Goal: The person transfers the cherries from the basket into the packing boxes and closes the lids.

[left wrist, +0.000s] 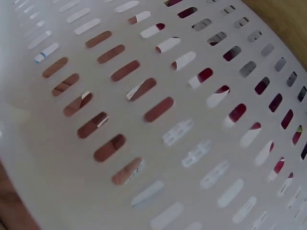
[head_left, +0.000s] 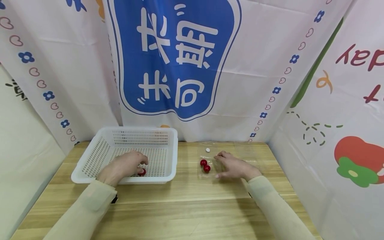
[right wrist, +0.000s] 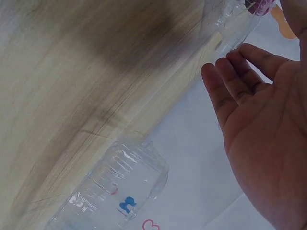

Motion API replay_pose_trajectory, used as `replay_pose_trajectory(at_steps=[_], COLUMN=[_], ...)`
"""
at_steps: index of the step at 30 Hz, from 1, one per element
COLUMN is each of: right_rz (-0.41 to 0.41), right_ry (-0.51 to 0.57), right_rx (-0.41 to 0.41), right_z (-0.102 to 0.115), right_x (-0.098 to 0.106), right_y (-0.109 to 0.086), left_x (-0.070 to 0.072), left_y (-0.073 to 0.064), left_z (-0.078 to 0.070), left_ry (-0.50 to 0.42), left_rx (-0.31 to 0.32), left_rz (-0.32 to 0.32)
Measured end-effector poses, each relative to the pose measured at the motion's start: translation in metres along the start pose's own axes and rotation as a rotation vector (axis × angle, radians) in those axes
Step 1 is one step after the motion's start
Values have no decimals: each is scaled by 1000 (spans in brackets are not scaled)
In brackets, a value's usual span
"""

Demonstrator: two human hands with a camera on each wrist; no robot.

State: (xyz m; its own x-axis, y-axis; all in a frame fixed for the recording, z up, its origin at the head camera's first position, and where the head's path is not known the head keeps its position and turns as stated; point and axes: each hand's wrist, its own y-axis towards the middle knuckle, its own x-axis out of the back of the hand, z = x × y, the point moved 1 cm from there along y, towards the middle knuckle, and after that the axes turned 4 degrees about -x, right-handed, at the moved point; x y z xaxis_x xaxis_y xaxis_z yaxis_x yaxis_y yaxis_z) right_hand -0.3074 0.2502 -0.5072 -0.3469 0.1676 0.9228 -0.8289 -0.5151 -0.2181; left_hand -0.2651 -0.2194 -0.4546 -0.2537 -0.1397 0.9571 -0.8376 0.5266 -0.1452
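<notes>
My left hand (head_left: 127, 164) reaches over the near rim into a white perforated basket (head_left: 172, 156), fingers loosely bent, index finger and thumb apart. A red cherry (head_left: 142, 172) lies right by the thumb, partly covered by it. Through the basket slots in the left wrist view, parts of the hand and several red patches show. My right hand (head_left: 234, 166) hovers with spread, relaxed fingers beside a clear plastic container (head_left: 210, 175). Two red cherries (head_left: 205, 166) sit at its left side, close to the fingertips. In the right wrist view the palm is empty.
A small white spot (head_left: 208, 150) shows on the clear plastic at the back. Another clear plastic piece (head_left: 247, 151) lies behind my right hand. Printed cloth (head_left: 186, 130) hangs along the back of the wooden table (head_left: 192, 206) and at both sides.
</notes>
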Motion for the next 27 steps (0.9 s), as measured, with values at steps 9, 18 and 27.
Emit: replay_pose_trajectory(at_steps=[9, 18, 27], right_rz=[8, 40, 33], right_ry=[24, 55, 44], right_rx=[32, 1, 13], right_z=[2, 6, 8], right_x=[-1, 1, 2], right_y=[4, 5, 6], left_x=[-3, -8, -10], left_y=[4, 6, 9], left_z=[2, 7, 5], left_ry=[33, -1, -21], left_rx=[-3, 42, 41], left_rz=[37, 69, 83])
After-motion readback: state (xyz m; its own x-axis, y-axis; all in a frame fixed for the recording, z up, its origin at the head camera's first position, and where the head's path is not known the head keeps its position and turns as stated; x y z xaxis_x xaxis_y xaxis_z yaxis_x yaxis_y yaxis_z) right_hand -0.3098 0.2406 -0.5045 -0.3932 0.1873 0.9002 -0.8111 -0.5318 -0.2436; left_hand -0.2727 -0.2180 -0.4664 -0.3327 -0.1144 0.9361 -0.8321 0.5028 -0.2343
